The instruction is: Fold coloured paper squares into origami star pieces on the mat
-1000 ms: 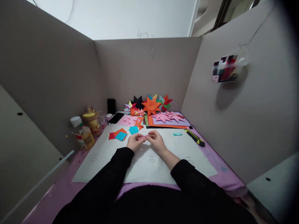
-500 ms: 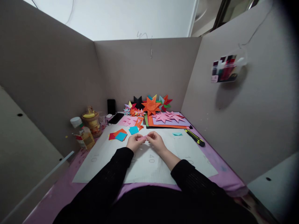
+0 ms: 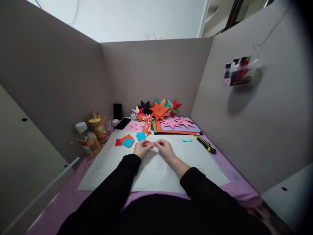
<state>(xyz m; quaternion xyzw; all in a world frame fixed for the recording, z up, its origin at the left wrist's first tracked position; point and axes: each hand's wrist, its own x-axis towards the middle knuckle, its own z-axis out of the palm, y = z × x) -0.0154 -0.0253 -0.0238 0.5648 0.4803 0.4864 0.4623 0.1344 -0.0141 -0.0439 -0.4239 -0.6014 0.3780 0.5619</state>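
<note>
A small piece of pink paper (image 3: 151, 144) is pinched between both hands above the white mat, its folds too small to make out. My left hand (image 3: 142, 149) grips its left end, fingers closed. On the right end, my right hand (image 3: 165, 149) holds it between thumb and fingertips. Blue paper squares (image 3: 127, 143) lie left of my hands, one of them over orange and red squares. Another blue square (image 3: 141, 136) rests just beyond my left hand. To the right sits a small folded turquoise paper (image 3: 187, 140).
A yellow and black utility knife (image 3: 205, 144) lies at the mat's right edge. Folded paper stars (image 3: 160, 111) stand at the back, near stacked coloured sheets (image 3: 178, 132). On the left are a glue bottle (image 3: 90, 143), a brown jar (image 3: 97, 129) and a phone (image 3: 123, 123).
The view has shifted slightly, so everything appears a little farther right. Both hands keep their pinch on the pink paper, with hardly any visible movement.
</note>
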